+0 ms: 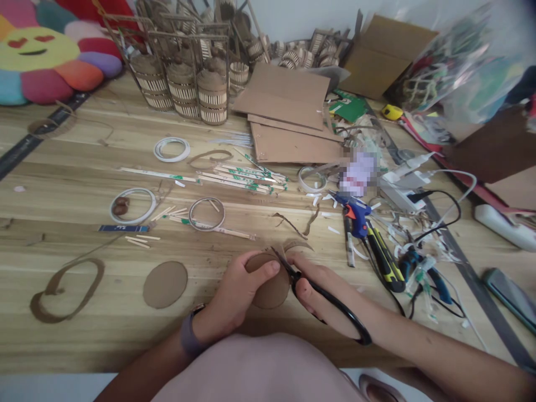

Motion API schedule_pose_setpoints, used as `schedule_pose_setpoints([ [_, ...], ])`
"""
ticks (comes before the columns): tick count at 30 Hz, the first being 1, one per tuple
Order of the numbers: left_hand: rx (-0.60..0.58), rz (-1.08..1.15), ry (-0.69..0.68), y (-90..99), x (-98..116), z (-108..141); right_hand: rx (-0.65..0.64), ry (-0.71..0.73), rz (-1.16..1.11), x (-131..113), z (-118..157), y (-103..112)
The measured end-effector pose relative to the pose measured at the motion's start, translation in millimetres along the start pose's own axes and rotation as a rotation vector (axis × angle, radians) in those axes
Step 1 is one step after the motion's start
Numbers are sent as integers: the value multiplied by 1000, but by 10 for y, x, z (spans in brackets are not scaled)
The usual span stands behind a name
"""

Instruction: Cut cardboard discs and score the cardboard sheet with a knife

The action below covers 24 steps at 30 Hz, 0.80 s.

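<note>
My left hand [240,290] grips a round cardboard disc [270,287] near the table's front edge, its thumb lying on top. In my right hand [320,298] is a pair of black-handled scissors [339,304], its blades at the disc's upper right rim. A thin curved cardboard strip [299,245] shows just beyond the blades. Left of my hands, a second cardboard disc [165,285] lies flat on the wooden table. Farther left rests a curled cardboard offcut [67,290].
Rolls of tape [171,149] and chopstick packets [238,177] lie mid-table. To the right are a blue glue gun [355,215], a yellow-black utility knife [385,257], pliers [438,285] and a power strip [397,192]. Cardboard sheets [288,97] and small lantern-like crafts [182,84] stand behind.
</note>
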<state>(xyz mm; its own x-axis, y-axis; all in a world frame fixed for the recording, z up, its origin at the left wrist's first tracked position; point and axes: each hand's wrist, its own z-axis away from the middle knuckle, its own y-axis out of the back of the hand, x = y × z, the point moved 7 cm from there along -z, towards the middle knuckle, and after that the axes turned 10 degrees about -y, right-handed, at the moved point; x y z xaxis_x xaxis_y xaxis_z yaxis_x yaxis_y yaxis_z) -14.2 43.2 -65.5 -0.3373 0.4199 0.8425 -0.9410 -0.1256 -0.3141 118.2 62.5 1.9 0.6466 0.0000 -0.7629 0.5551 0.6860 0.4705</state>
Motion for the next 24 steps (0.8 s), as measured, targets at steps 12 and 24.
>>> schedule_pose_setpoints([
  [12,-23,-49,-9,-5,1,13,53,45,81,-11,9,44],
  [24,-50,55,24,-34,3,-6,64,14,113,34,46,69],
])
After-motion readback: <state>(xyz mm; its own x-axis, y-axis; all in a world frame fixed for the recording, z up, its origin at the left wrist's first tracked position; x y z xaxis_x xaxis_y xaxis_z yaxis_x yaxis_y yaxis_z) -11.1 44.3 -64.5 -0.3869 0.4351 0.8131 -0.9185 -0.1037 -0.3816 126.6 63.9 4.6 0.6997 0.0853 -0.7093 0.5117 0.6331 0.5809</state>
